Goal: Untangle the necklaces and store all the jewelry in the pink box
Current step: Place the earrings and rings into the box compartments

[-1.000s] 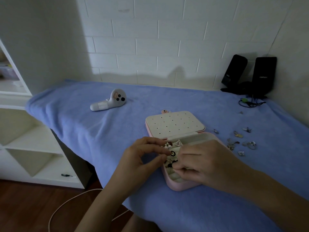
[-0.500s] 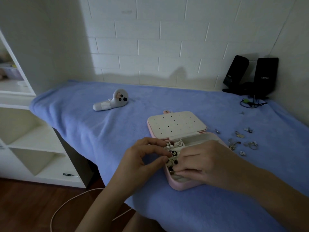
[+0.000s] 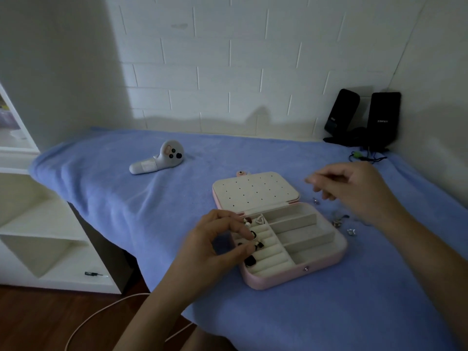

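The pink box (image 3: 326,264) lies open on the blue cloth, its cream lid (image 3: 255,190) flat behind it. Several small earrings and rings (image 3: 254,245) sit in the ring rolls at the box's left side. My left hand (image 3: 215,239) rests on those rolls, thumb and fingers pinched close over the pieces. My right hand (image 3: 354,191) hovers above the cloth to the right of the lid, fingers loosely curled with nothing seen in them. Several loose silver pieces (image 3: 340,220) lie on the cloth under and beside it. No necklace shows.
A white hand controller (image 3: 158,162) lies at the back left of the cloth. Two black speakers (image 3: 364,117) with cables stand in the far right corner by the wall. White shelves (image 3: 35,224) and a floor cable are on the left, past the table edge.
My right hand has left the box's ring rolls and moved up and right, over the loose silver pieces. My left hand has stayed at the rolls. The camera has come closer.
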